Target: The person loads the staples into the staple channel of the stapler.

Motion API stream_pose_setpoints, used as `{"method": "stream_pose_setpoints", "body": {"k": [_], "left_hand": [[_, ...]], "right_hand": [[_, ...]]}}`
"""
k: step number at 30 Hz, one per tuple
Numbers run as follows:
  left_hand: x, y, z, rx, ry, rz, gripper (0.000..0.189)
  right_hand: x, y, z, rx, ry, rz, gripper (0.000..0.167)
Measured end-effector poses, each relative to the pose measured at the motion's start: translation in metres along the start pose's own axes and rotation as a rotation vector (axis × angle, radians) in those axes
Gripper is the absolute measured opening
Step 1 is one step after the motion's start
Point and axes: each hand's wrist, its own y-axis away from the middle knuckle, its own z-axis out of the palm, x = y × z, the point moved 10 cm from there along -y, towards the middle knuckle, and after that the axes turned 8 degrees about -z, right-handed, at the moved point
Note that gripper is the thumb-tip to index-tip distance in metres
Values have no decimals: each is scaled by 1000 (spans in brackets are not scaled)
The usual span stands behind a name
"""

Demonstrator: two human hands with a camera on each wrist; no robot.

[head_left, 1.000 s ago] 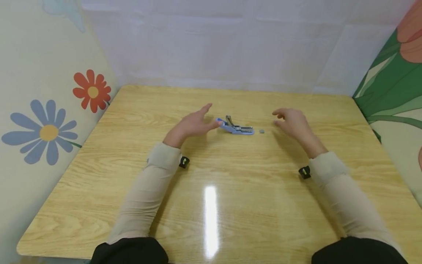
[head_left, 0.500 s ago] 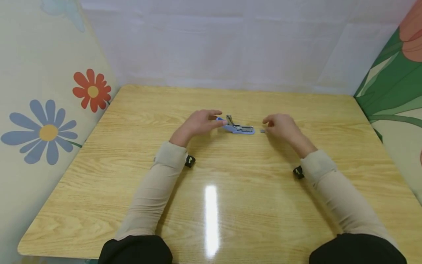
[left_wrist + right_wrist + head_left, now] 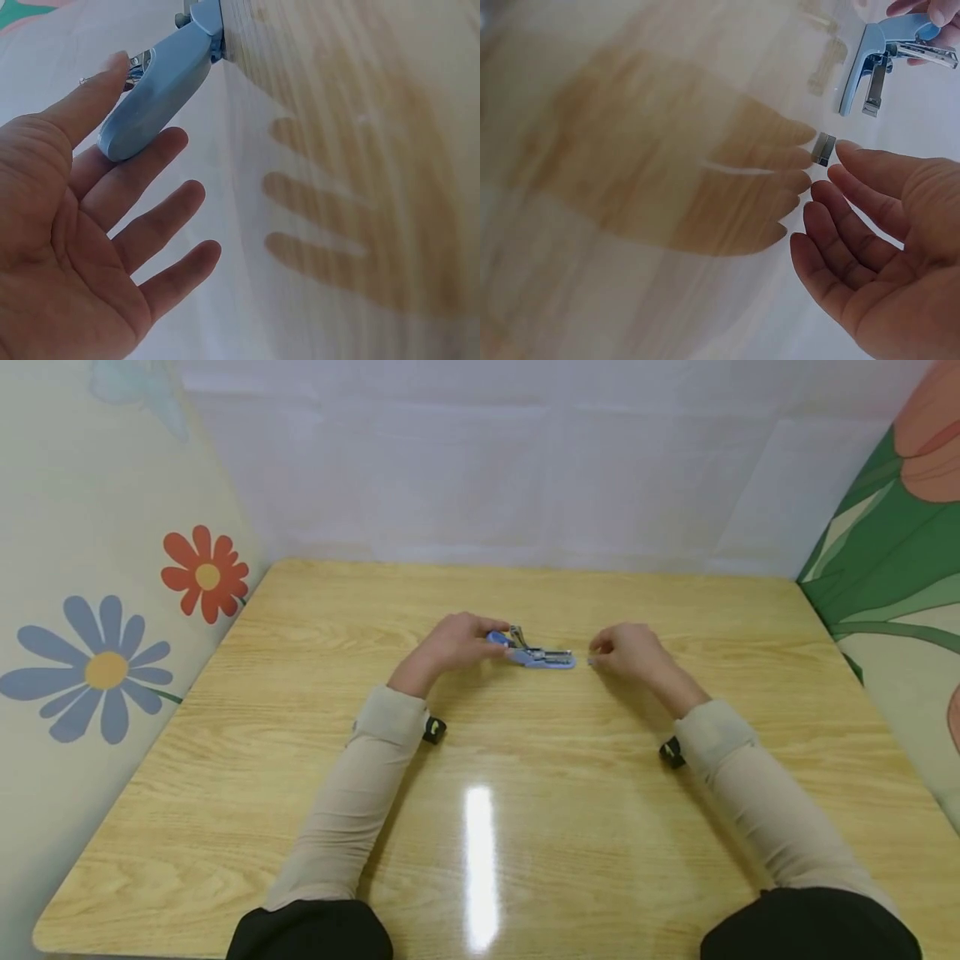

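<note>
A light-blue stapler lies opened out on the wooden table, its top cover folded back toward the left and a metal piece sticking up. My left hand holds the rounded end of that cover, thumb on one side and fingers on the other. Just off the stapler's right end is a small grey strip of staples on the tabletop. My right hand reaches down to this strip; its thumb tip is right beside the staples, and whether it touches them I cannot tell. The other right fingers are loosely bent.
The wooden table reaches to a white cloth backdrop behind. Painted walls with flowers stand at both sides. A bright light reflection lies on the near part of the tabletop.
The left hand has moved right and taken hold of the stapler's cover end. The right hand has moved left and lower, to the staple strip.
</note>
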Motion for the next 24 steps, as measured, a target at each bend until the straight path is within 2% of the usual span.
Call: {"method": "stream_pose_setpoints", "body": {"k": [12,24], "left_hand": [[-3,-1,-1,33,18,-4,51],[0,0,-2,29,13,-1,49]], "right_hand": [[-5,-1,0,2,20,-1,27],[-7,-2,1,2,48,-6,20]]}}
